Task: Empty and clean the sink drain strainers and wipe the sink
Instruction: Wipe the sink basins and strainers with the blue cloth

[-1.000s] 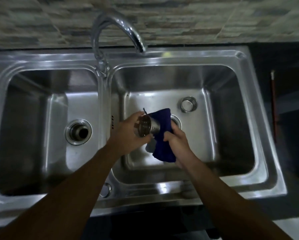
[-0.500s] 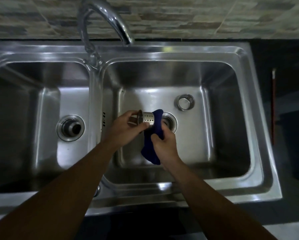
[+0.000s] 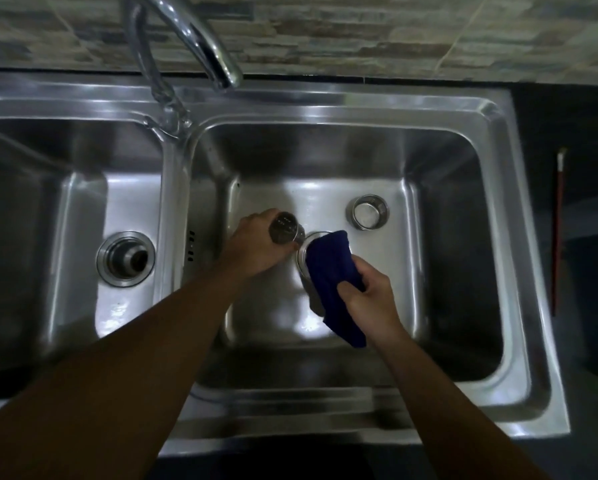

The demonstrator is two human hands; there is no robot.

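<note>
Over the right basin of the steel sink [image 3: 519,237], the left hand [image 3: 256,249] was wrapped around a perforated strainer [image 3: 287,229], which jutted from the fingers toward the drain opening [image 3: 306,244]. The right hand [image 3: 370,294] clutched a blue cloth [image 3: 332,271] whose upper fold lay just beside the strainer's rim. A second strainer [image 3: 367,212] sat upright on the basin floor, well apart from both hands.

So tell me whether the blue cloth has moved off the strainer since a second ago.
Yes. The blue cloth has come off the strainer toward the right, now over the right basin's drain.
</note>
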